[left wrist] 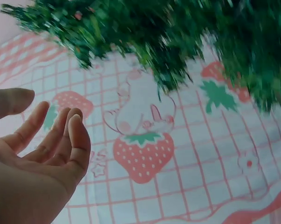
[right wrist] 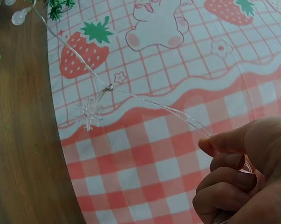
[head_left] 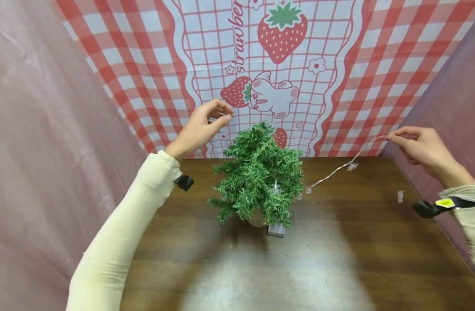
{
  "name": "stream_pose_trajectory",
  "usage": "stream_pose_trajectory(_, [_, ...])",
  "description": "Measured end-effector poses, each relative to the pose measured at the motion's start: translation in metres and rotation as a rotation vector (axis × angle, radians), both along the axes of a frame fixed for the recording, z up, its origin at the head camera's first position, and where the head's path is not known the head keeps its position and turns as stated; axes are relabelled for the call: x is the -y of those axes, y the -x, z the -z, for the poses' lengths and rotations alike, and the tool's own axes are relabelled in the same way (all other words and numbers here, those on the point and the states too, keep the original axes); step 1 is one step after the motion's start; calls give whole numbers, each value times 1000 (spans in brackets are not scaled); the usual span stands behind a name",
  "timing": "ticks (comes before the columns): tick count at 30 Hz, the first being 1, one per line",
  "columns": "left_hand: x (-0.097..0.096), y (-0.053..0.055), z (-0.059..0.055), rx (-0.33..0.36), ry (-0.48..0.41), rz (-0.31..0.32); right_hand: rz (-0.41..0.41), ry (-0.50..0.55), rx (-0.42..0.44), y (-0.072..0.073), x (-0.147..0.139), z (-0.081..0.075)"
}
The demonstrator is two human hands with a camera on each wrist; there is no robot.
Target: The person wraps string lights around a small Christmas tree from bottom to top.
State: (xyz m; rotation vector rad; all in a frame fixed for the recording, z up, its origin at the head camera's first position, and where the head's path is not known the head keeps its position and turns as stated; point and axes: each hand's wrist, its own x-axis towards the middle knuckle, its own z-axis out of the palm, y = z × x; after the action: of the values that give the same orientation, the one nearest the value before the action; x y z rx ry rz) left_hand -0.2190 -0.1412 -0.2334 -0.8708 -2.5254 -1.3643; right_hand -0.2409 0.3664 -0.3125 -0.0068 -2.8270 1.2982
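Note:
A small green artificial Christmas tree (head_left: 258, 172) stands on the wooden table. My right hand (head_left: 425, 147), off to the right, pinches the end of a clear string of lights (head_left: 332, 172) between thumb and forefinger. The string stretches from there back to the tree's right side. A clear snowflake ornament (right wrist: 89, 113) dangles from it, and a round clear bulb (right wrist: 19, 17) shows nearer the tree. To the upper left of the tree, my left hand (head_left: 202, 125) hovers with loosely bent fingers, holding nothing.
Beside the tree's base lies a clear battery box (head_left: 276, 230). A small clear piece (head_left: 400, 196) rests on the table (head_left: 315, 268) at the right. Behind stands a red checked strawberry cloth (head_left: 280, 86), with pink curtains (head_left: 31, 142) at the sides.

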Motion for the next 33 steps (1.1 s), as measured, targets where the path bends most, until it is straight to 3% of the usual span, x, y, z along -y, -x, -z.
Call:
stream_pose_trajectory(6, [-2,16,0,105,53,7,-10,-63,-62,10,16,-4])
stream_pose_trajectory(11, [-5,28,-3,221,3,72,-9,-163,-99,19,30,-11])
stream_pose_trajectory(15, [-10,38,-6,287,-15,102,-8,-224,-178,26,49,-25])
stream_pose_trajectory(18, [-15,44,-7,328,-22,111,12,-210,-269,32,67,-36])
stream_pose_trajectory(23, [-24,53,-7,367,-20,140,39,-167,-349,41,90,-50])
stream_pose_trajectory(28, [-32,60,-7,385,-7,181,19,-162,-344,47,108,-58])
stream_pose_trajectory(33, [-38,74,-3,426,-25,208,-66,-174,-319,51,125,-65])
